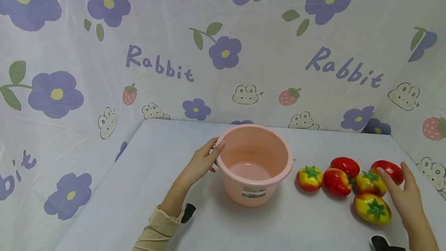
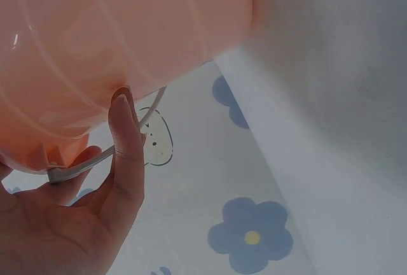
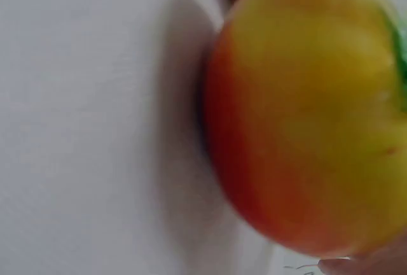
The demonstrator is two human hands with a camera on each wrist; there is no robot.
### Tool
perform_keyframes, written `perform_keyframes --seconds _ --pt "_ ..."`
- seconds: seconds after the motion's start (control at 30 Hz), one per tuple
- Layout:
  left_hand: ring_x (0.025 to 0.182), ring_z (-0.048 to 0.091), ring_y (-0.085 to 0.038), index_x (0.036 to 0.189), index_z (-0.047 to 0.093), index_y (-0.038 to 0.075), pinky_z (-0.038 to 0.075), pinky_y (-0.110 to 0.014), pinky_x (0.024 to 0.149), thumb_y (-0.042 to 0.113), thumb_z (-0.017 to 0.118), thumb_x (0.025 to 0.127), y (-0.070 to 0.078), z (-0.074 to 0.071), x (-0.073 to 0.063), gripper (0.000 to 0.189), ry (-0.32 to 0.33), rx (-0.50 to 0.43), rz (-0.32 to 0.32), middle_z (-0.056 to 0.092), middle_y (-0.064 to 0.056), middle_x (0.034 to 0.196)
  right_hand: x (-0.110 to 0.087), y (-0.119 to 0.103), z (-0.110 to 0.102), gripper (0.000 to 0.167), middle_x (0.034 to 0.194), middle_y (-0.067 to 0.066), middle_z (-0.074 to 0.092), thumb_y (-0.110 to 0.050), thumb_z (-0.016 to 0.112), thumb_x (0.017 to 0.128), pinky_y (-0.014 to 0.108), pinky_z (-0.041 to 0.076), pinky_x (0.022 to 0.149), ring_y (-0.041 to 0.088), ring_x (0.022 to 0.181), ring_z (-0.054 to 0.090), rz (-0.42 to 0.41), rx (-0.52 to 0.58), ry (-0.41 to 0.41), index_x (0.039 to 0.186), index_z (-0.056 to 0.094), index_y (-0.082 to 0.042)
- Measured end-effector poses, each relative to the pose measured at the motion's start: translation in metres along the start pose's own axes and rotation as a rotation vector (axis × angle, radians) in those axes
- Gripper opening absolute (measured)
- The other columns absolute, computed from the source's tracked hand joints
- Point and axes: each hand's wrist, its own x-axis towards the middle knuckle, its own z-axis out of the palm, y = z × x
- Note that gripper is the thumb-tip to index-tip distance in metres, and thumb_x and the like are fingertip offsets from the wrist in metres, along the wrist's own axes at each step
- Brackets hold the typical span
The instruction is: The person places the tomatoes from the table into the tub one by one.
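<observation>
A pink plastic bucket (image 1: 253,196) stands upright on the table with its mouth up. My left hand (image 1: 203,162) grips its rim at the left, thumb over the edge; in the left wrist view the fingers reach beneath a thin grey handle (image 2: 89,163). At the far right, my right hand (image 1: 405,196) spreads its thumb and forefinger to either side of a smooth red fruit (image 1: 388,170), fingertips right at its sides. Close by the thumb lie a yellow-red tomato (image 1: 371,183) with green leaves and a larger one (image 1: 372,208), nearer the front.
Left of these lie two more red fruits (image 1: 345,166) (image 1: 336,182) and another yellow-red tomato (image 1: 309,178), which is nearest the bucket. Behind the white table (image 1: 167,142) hangs a curtain (image 1: 209,11) printed with flowers and rabbits.
</observation>
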Motion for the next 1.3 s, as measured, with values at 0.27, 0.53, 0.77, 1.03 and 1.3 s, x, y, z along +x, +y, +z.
perform_keyframes --seconds 0.27,0.53,0.77,1.03,1.3 --pt "0.080 0.063 -0.014 0.147 0.041 0.022 0.058 -0.036 0.066 0.053 0.043 0.100 0.000 0.000 0.000 0.057 -0.002 0.000 0.003 0.065 -0.017 0.114 0.006 0.015 0.007 0.098 0.159 0.016 -0.023 -0.055 0.047 0.094 0.071 0.008 0.112 0.045 0.147 -0.016 0.093 0.034 0.010 0.152 -0.021 -0.014" --pt "0.079 0.063 -0.014 0.147 0.042 0.022 0.059 -0.040 0.067 0.052 0.043 0.100 0.001 0.000 -0.001 0.056 0.001 0.002 0.005 0.065 -0.018 0.114 0.006 0.021 0.008 0.106 0.158 0.020 -0.025 -0.059 0.051 0.091 0.071 0.014 0.110 0.049 0.146 -0.013 0.155 0.022 -0.036 0.151 -0.025 -0.016" --pt "0.080 0.063 -0.014 0.147 0.041 0.022 0.059 -0.041 0.068 0.052 0.043 0.100 0.002 0.000 -0.002 0.056 0.001 0.000 0.007 0.064 -0.018 0.117 0.005 0.021 0.011 0.109 0.158 0.021 -0.025 -0.058 0.054 0.091 0.070 0.012 0.112 0.049 0.146 -0.012 0.131 0.047 -0.065 0.150 -0.028 -0.016" --pt "0.080 0.062 -0.014 0.147 0.040 0.022 0.059 -0.038 0.068 0.053 0.043 0.100 0.002 0.000 -0.001 0.057 0.003 0.010 0.000 0.064 -0.017 0.116 0.005 0.018 0.014 0.113 0.157 0.019 -0.026 -0.056 0.059 0.089 0.070 0.009 0.112 0.049 0.146 -0.015 0.123 0.066 -0.087 0.148 -0.031 -0.019" --pt "0.079 0.063 -0.014 0.147 0.042 0.023 0.059 -0.039 0.067 0.054 0.044 0.099 0.002 -0.001 -0.001 0.057 0.016 0.015 -0.004 0.065 -0.015 0.116 0.008 0.020 0.014 0.113 0.157 0.020 -0.028 -0.054 0.059 0.090 0.067 0.007 0.115 0.048 0.145 -0.017 0.122 0.084 -0.101 0.147 -0.032 -0.019"
